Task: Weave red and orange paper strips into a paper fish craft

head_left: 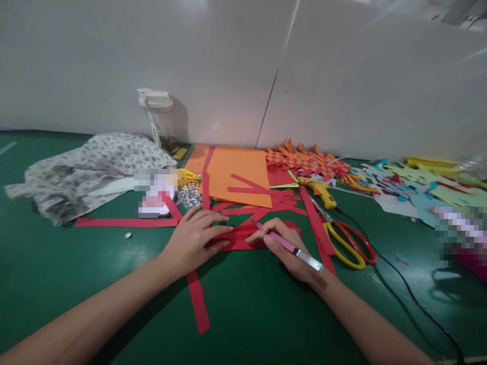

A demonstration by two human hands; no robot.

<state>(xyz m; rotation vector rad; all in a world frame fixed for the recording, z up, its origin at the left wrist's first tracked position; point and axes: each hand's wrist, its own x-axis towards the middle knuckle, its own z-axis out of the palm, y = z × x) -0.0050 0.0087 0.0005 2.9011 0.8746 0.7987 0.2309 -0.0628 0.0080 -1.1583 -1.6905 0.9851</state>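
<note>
Red paper (243,238) lies flat on the green table in front of me. My left hand (200,235) rests on its left part, fingers apart and pressing down. My right hand (283,243) is closed around a slim pink utility knife (283,242) with a silver end. The tool's pointed tip is over the red paper, but I cannot tell whether it touches. Loose red strips lie around both hands, one red strip (198,304) reaching toward me from under the left wrist.
Orange sheets (243,170) lie behind the hands. Scissors (348,243) and a yellow glue gun (317,190) with a black cord (403,284) are at right, before coloured scraps (437,187). A patterned cloth (99,167), a phone (158,195) and a lidded cup (160,121) stand left.
</note>
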